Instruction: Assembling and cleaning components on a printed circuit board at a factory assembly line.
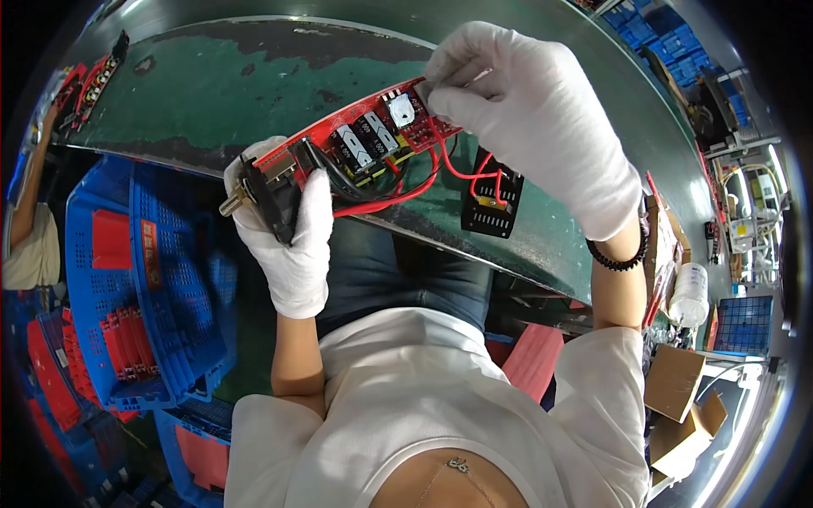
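Observation:
My left hand (292, 229), in a white glove, grips the near-left end of a red circuit board assembly (339, 135). Its fingers and thumb close around a black end panel (275, 199) with a metal terminal post sticking out. On the board sit large capacitors and a part topped with white paste (400, 110). My right hand (517, 110), gloved too, has its fingers pinched together at the board's far-right end; what lies between the fingertips is hidden. Red wires (445, 165) run from the board to a black slotted end panel (489, 207) hanging at the bench edge.
The green bench (195, 93) has worn dark patches. Blue crates (152, 279) with red parts stand at the left. Another person's arm (32, 178) and more assemblies (93, 89) show far left. Cardboard boxes (677, 381) and a white roll (690, 295) are at the right.

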